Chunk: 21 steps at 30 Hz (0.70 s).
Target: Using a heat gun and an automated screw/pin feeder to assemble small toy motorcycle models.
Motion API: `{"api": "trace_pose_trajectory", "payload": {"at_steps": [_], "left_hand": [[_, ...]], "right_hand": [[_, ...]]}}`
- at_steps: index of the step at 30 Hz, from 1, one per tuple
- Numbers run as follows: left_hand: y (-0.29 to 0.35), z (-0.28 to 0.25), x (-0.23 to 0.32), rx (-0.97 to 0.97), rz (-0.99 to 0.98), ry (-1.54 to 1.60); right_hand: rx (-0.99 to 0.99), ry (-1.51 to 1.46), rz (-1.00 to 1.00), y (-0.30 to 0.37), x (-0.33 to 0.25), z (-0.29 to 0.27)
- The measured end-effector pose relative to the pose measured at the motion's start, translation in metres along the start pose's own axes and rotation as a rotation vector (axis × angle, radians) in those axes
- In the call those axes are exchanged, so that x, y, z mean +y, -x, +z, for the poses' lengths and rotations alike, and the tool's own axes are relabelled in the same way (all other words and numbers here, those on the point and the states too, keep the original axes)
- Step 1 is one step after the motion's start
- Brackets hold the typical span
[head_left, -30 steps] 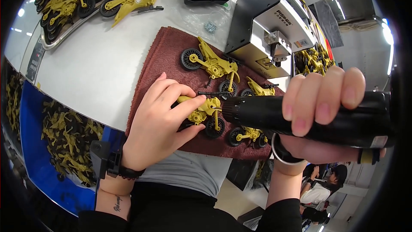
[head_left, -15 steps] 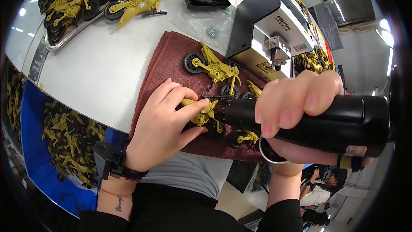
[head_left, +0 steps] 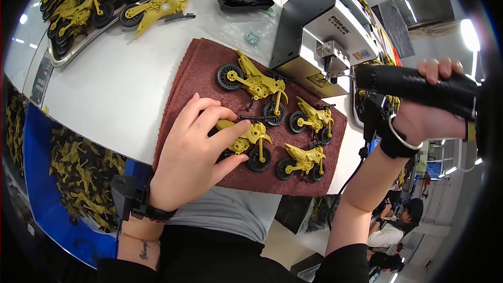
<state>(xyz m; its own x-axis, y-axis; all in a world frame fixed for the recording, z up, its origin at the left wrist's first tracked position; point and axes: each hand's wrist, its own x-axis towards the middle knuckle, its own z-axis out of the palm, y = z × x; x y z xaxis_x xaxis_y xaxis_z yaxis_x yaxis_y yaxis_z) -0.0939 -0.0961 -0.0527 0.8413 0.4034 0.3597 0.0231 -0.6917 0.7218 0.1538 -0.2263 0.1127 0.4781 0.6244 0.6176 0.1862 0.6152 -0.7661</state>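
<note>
Matt yellow plastic toy motorbikes (head_left: 246, 141) lie on a rough maroon cloth mat (head_left: 199, 73); the tabletop (head_left: 110, 89) is smooth, white, slightly glossy.

Left hand pinning a yellow toy motorcycle on the mat

I see my left hand (head_left: 196, 160) pressing the toy motorcycle (head_left: 246, 144) onto the brown mat (head_left: 204, 68); my right hand (head_left: 427, 118) grips a black electric screwdriver (head_left: 414, 86) right of the mat.

Screwdriver (head_left: 414, 88) off toy motorcycle (head_left: 245, 141)

Mustard-yellow toy motorcycles (head_left: 255, 80) with black wheels, maroon cloth mat (head_left: 195, 76), black electric screwdriver (head_left: 414, 86), blue bin (head_left: 39, 178).
</note>
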Motion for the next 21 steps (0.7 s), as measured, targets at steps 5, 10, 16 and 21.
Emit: {"api": "trace_pose_trajectory", "payload": {"at_steps": [5, 10, 16, 21], "left_hand": [[0.0, 0.001, -0.001, -0.003, -0.002, 0.0], [0.001, 0.0, -0.001, 0.013, -0.006, 0.005], [-0.001, 0.0, -0.002, -0.037, 0.047, -0.031], [0.002, 0.0, -0.004, -0.01, 0.035, -0.047]], "right_hand": [[0.05, 0.017, 0.045, -0.008, 0.025, -0.002], [-0.069, -0.057, 0.162, -0.009, 0.029, 0.01], [-0.195, -0.244, 0.236, 0.044, 0.028, 0.067], [-0.385, -0.256, 0.279, 0.048, 0.037, 0.082]]}}
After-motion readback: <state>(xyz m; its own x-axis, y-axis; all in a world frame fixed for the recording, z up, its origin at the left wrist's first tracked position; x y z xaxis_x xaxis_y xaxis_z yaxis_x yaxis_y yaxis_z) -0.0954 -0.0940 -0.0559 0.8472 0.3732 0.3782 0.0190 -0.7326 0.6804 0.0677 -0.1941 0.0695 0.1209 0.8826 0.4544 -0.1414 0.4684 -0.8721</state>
